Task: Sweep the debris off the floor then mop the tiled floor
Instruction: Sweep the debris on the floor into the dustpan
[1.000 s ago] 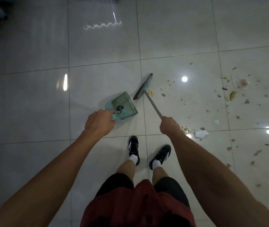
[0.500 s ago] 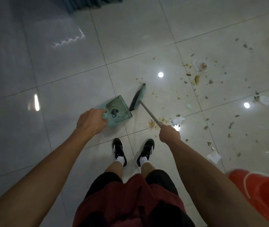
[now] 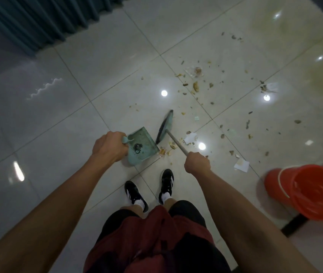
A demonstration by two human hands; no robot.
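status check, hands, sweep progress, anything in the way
Left hand on dustpan, right hand on broom. Debris mostly unswept, right of pan. Red bucket at far right.

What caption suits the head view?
Left hand holds a dustpan, right hand a broom, amid debris on the tiled floor.

The glossy tiled floor (image 3: 101, 62) carries scattered debris (image 3: 195, 86), thickest beyond the right hand (image 3: 197, 162) and to its right. Torn paper scraps (image 3: 241, 165) lie just right of that hand. A red bucket (image 3: 306, 191) stands further right. A teal dustpan (image 3: 142, 143) rests beside the left hand (image 3: 109, 147), crumbs at its lip.
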